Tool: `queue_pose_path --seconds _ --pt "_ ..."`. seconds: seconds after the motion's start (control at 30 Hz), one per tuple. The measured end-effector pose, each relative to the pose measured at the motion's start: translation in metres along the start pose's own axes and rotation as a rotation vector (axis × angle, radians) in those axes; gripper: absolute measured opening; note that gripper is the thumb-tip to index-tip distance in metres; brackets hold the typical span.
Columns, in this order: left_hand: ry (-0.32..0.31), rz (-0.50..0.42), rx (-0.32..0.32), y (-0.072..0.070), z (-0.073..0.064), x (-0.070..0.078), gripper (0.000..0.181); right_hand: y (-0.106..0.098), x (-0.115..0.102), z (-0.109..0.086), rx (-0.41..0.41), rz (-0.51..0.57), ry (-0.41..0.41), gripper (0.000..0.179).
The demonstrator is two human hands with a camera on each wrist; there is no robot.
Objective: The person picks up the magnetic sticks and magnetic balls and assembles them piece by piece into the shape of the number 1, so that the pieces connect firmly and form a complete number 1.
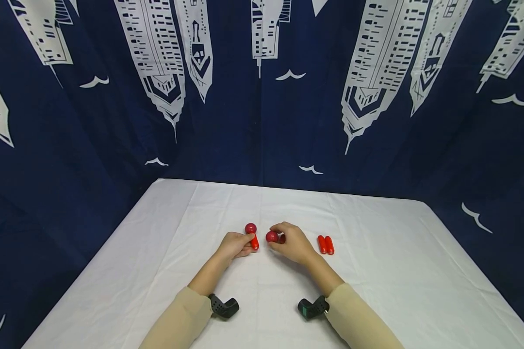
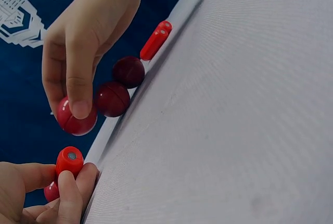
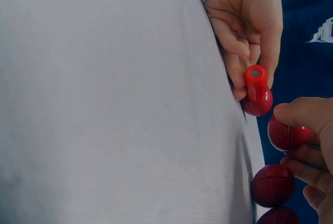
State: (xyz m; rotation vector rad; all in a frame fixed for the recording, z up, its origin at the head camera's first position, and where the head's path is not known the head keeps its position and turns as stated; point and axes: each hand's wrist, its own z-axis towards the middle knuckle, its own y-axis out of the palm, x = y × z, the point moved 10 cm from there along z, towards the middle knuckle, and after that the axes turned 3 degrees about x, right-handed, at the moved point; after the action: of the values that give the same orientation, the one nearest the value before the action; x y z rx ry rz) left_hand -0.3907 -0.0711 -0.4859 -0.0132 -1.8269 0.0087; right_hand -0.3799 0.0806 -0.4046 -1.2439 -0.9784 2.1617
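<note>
My left hand pinches a short red rod between thumb and fingers. A round silvery disc shows on the rod's near end, and a glossy red ball sits at its far end. Just to the right, my right hand holds another red ball by thumb and fingertips, apart from the rod. Two darker red balls, one nearer and one behind it, lie on the table beside the right hand; in the head view that hand mostly hides them.
Two more red rods lie side by side on the white-covered table, right of my right hand. A dark blue curtain with white building prints hangs behind the table's far edge. Each forearm wears a black wrist camera.
</note>
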Motion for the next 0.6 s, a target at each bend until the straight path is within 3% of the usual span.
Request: queue_pose_path --seconds 0.6 --pt "0.023 0.005 0.003 0.000 -0.002 0.001 0.026 -0.013 -0.014 -0.016 0.124 0.138 -0.015 0.035"
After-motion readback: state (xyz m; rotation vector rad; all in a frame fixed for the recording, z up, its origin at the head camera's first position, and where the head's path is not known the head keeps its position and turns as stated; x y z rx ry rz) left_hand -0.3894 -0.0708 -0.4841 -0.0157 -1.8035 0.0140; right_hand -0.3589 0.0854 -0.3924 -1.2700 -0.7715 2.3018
